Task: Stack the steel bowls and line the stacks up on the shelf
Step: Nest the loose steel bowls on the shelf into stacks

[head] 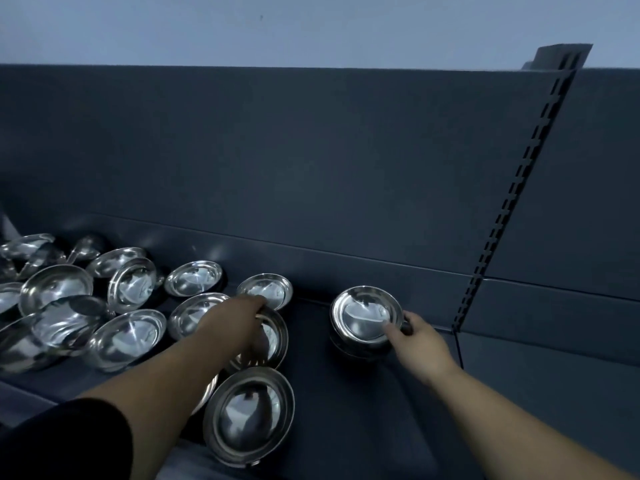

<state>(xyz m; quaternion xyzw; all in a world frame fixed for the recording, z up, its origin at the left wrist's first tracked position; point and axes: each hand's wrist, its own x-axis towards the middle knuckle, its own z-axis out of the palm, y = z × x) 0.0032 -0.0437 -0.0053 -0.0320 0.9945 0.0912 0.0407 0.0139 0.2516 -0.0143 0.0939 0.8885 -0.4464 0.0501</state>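
Fingers (398, 329) pinch round shiny steel bowl stack (363, 317).

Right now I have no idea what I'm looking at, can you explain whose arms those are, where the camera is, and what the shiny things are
No machine here: a person wears one camera on the head, looking forward and down, so both bare arms are their own. The dark surface is a shelf. The shiny things are steel bowls, many lying loose at the left. The left hand grips a tilted bowl by its rim; the right hand holds the rim of a stack of bowls.
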